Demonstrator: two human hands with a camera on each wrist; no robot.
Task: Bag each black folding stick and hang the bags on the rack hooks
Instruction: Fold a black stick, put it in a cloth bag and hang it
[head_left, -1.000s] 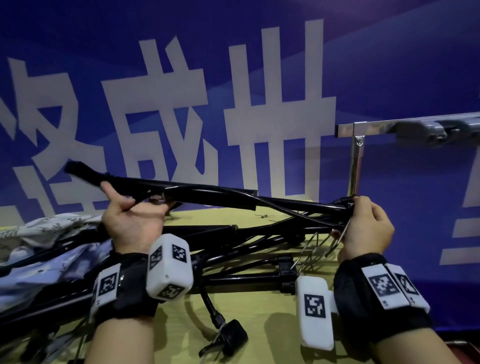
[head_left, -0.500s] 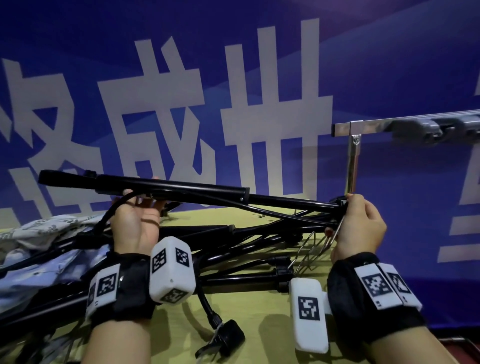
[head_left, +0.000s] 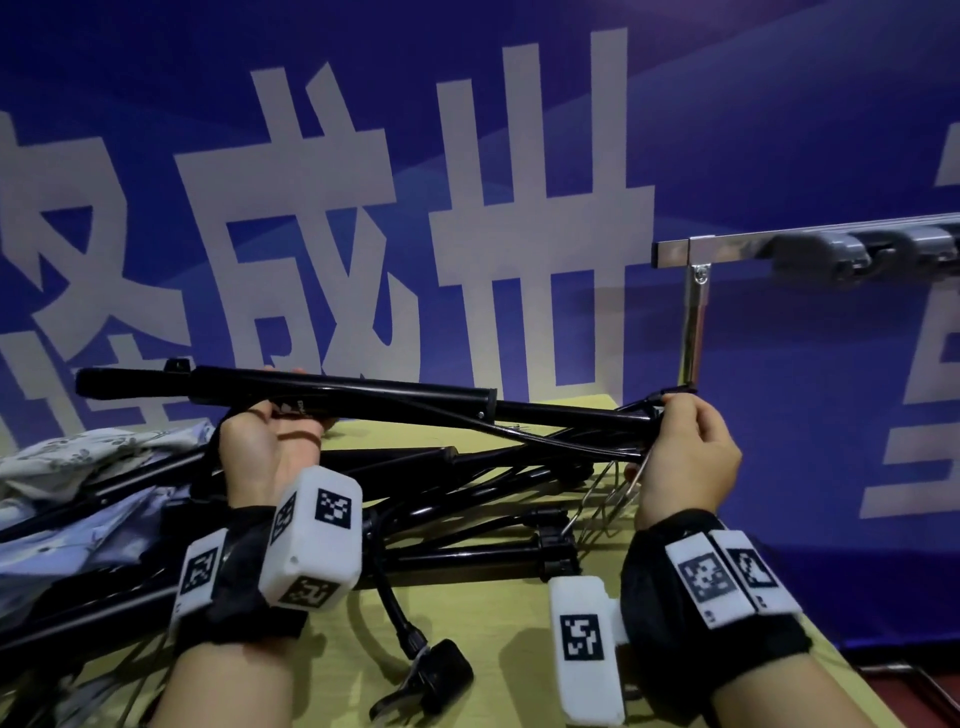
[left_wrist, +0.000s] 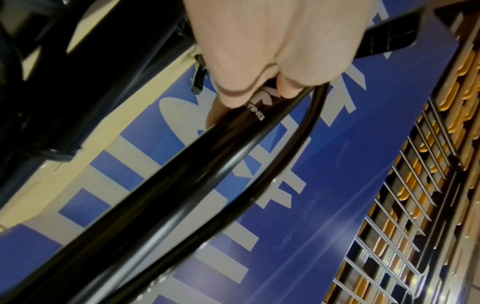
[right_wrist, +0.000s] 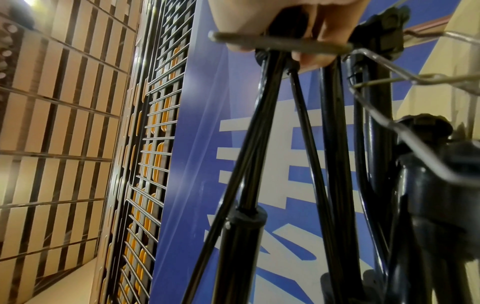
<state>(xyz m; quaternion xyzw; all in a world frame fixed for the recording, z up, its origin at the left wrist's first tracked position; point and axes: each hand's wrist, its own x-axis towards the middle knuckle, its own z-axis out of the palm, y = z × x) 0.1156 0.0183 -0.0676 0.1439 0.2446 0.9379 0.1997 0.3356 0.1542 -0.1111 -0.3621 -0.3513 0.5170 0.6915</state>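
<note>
A black folding stick (head_left: 395, 400) hangs nearly level above the table, held at both ends. My left hand (head_left: 275, 441) grips its thick tube from below, fingers curled over the top; the left wrist view shows the tube (left_wrist: 187, 164) and a thin black cord (left_wrist: 293, 156) running from the fingers. My right hand (head_left: 685, 457) pinches the thin end of the stick (right_wrist: 262, 115), and a wire hook (right_wrist: 280, 44) crosses under its fingers. More black sticks (head_left: 467, 499) lie piled on the table below. Patterned cloth bags (head_left: 78, 467) lie at the left.
A chrome rack (head_left: 696, 312) with grey hooks (head_left: 841, 254) stands at the right, over the yellow-green table (head_left: 498, 665). A black clamp piece (head_left: 436, 675) lies near the front edge. A blue banner with white characters fills the background.
The held stick has been raised and levelled, and its left handle end now reaches farther left. My left hand turned palm-up under the tube. My right hand stayed at the stick's right end.
</note>
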